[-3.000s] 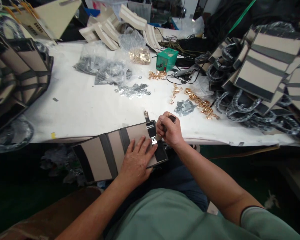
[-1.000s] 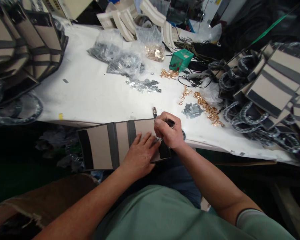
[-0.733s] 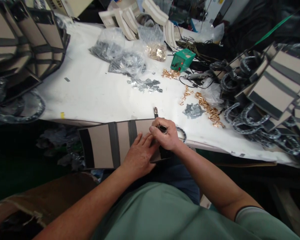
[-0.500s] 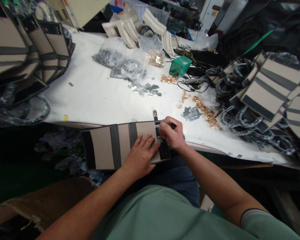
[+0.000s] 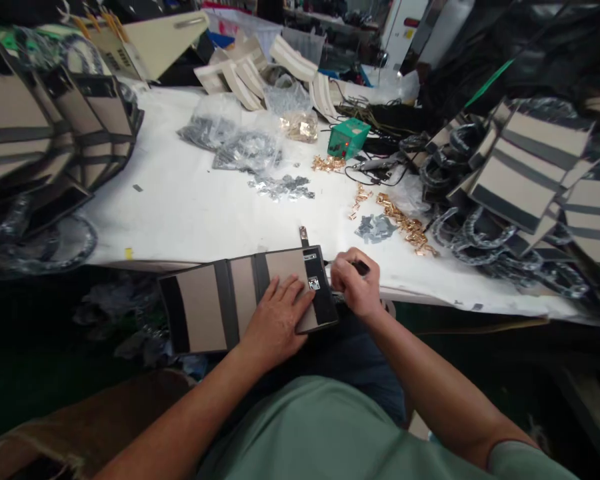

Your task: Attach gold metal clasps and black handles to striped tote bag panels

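A long beige bag panel (image 5: pixel 195 307) with dark grey bands and black ends hangs over the table's front edge. My left hand (image 5: pixel 277 317) lies flat on it, fingers spread. Near my fingertips, a small silver metal plate (image 5: pixel 314 284) sits on the panel's black end strip, with a narrow slotted metal piece (image 5: pixel 310 257) above it. A short dark tab with a metal fitting (image 5: pixel 303 233) sticks out from the far edge. Just right of the panel, my right hand (image 5: pixel 356 283) is closed around a dark-handled tool (image 5: pixel 361 267); its working end is mostly hidden.
Silver plates (image 5: pixel 283 187), grey plates (image 5: pixel 375 228) and gold-coloured fittings (image 5: pixel 407 223) lie in piles on the white table (image 5: pixel 180 213). Behind them are plastic bags (image 5: pixel 250 148) and a green box (image 5: pixel 349 138). Stacked bag panels stand left (image 5: pixel 100 110) and right (image 5: pixel 523 177).
My right hand has moved right with the tool, off the panel's black strip, uncovering the metal pieces. My left hand stays flat on the panel. The view has shifted slightly.
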The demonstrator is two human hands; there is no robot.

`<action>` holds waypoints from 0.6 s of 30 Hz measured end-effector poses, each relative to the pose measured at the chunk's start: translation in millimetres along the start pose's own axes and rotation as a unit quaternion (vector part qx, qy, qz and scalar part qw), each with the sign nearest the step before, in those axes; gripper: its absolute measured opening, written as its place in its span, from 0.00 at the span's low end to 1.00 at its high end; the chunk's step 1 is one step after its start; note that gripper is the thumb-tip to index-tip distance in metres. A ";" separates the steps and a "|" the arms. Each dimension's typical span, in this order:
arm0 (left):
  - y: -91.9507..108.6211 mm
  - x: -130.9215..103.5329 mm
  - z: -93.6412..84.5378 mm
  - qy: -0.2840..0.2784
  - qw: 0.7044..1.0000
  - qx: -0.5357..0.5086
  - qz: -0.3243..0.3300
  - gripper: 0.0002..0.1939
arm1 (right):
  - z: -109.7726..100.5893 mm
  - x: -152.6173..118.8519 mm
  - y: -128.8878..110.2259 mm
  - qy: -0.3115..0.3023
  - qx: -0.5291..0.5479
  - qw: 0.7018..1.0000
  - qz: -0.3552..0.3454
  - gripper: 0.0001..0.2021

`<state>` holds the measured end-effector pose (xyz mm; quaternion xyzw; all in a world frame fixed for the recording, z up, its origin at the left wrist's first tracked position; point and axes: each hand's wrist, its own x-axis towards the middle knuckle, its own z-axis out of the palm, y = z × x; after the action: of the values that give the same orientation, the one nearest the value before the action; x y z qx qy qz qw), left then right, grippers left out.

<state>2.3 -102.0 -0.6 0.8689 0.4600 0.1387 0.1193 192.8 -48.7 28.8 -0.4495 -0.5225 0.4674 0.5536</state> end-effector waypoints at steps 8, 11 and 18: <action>-1.0 -0.2 6.0 0.043 0.999 0.024 0.020 0.35 | -41.2 -101.1 38.8 0.010 0.003 0.941 0.337 0.28; 2.4 -2.6 7.6 0.066 0.996 0.039 0.036 0.32 | -19.9 -98.1 55.6 0.036 0.089 0.942 0.323 0.28; 5.3 -30.2 -12.3 0.134 0.986 0.059 0.075 0.30 | 11.1 -90.2 22.6 0.049 0.018 0.993 0.110 0.15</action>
<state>-14.2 -129.0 8.6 0.8802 0.4123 0.2351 -0.0052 179.1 -134.1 -7.2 -0.5169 -0.4335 0.5123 0.5314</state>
